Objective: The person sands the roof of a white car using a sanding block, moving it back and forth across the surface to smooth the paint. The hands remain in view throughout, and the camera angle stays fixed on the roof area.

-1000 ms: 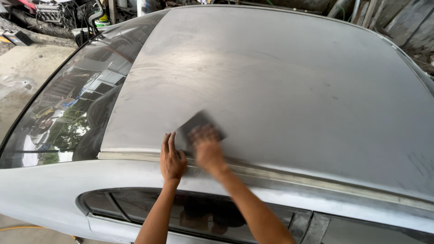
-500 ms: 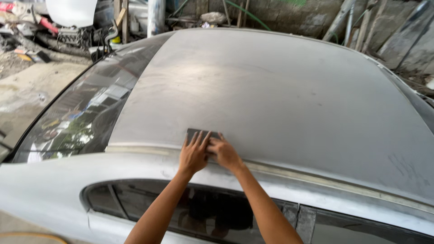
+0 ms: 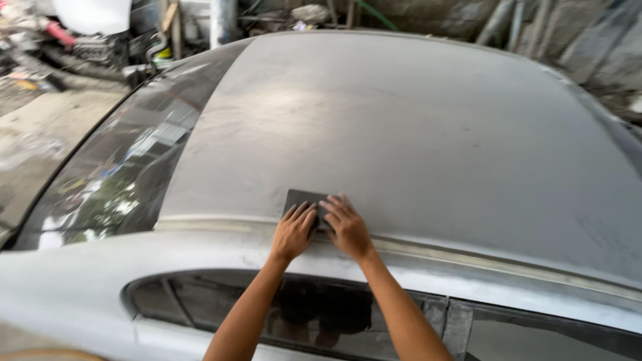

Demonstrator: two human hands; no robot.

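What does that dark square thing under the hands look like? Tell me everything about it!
The dark pad is a thin, flat, dark grey sheet with straight edges and square corners, perhaps an abrasive sheet. It lies flat on the dull grey car roof, near the edge above the side window. The left hand and right hand both press fingers on its near part, covering it, so only the far left portion shows. No markings can be made out on it.

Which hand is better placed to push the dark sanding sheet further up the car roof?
Probably the right hand: its fingers lie flat on the sanding sheet, covering more of it. The left hand touches only its lower edge, near the roof rim.
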